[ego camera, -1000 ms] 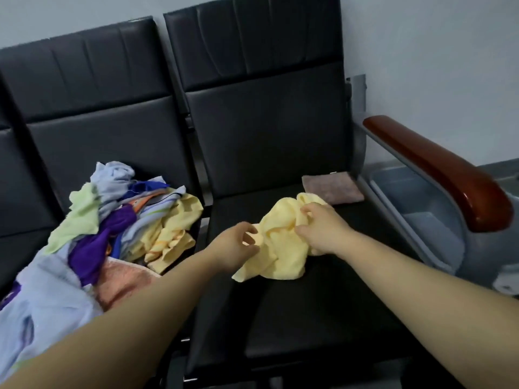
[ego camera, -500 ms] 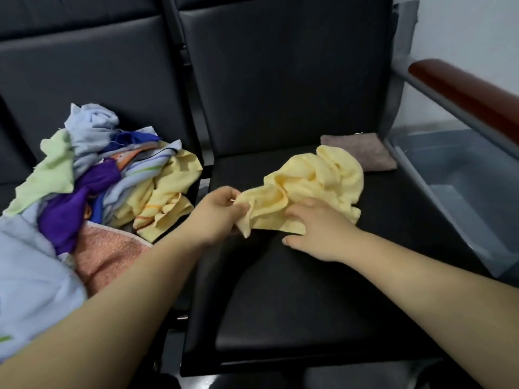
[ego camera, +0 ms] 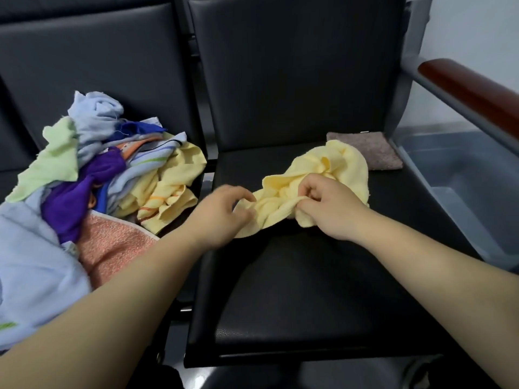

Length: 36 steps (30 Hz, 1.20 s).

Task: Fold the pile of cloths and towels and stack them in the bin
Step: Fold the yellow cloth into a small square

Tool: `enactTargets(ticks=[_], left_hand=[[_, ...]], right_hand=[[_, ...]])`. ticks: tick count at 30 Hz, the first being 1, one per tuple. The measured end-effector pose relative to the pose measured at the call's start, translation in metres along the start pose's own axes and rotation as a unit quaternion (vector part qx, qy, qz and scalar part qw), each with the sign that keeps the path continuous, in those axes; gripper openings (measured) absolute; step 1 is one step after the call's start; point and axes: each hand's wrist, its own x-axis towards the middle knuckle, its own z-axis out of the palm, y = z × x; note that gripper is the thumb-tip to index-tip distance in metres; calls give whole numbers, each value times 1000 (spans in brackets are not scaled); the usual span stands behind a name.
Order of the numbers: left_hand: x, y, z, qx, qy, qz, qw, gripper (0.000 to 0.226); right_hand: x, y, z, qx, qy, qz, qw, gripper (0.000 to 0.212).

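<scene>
A crumpled yellow cloth lies on the black seat in front of me. My right hand pinches a bunched fold at the cloth's near edge. My left hand, blurred by motion, curls its fingers on the cloth's left end. A pile of cloths and towels in blue, green, purple, yellow and pink covers the seat to the left. The grey bin stands on the floor to the right, under the armrest.
A folded brownish-grey towel lies at the back right corner of the seat. A reddish-brown armrest on a grey metal bar crosses above the bin. Black backrests rise behind both seats.
The cloth has been drawn out sideways between my hands. My right hand has gone from lying on the cloth to pinching a fold of it. The view has moved closer.
</scene>
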Motion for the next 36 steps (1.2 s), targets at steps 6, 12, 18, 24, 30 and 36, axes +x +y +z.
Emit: enactTargets(ticks=[6,12,18,24,30,36], left_hand=[[-3,7,16,97,-77,-36,992,21],[-1,22,8,-185,-14,-108,977,9],[-8,41,-2,-511,-6,-162,844,7],[-15,46,-11,-540,-40,-151,827,16],[-17,50,-15,-533,-63,-139,832,19],[-17,33,-26,-351,-42,-66,933,35]], right_hand=[[-15,7,-4,-127,-113,32,985,17],[-20,8,-4,-147,-104,18,983,37],[-27,-6,13,-108,-116,-29,987,49],[-25,-13,23,27,-40,-5,999,56],[-19,-19,33,37,-18,-18,999,11],[-10,-17,5,211,-105,89,968,19]])
